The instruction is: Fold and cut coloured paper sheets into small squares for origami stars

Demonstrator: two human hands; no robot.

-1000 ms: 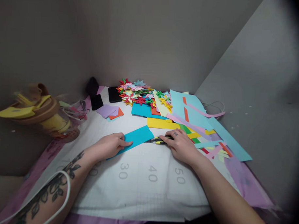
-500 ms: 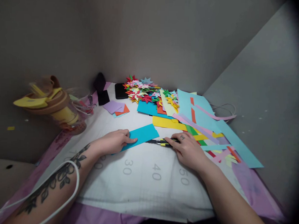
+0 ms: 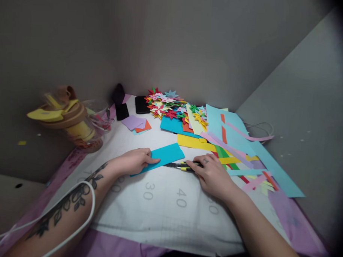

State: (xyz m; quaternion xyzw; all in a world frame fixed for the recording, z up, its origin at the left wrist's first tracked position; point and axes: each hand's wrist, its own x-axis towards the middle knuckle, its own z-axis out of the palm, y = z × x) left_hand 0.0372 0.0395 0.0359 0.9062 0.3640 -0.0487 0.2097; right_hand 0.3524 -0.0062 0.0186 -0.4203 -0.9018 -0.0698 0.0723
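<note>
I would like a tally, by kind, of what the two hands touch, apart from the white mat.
Turquoise paper sheet: 1, pressed by the left hand
Cutter knife: 1, held by the right hand
Total: 2

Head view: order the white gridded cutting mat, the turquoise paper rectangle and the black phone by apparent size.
1. White gridded cutting mat, by far.
2. Turquoise paper rectangle.
3. Black phone; it lies farther back, so its rank is unsure.

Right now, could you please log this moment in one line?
left hand: pressing blue paper strip | right hand: holding yellow-black utility knife | surface: gridded cutting mat
</note>
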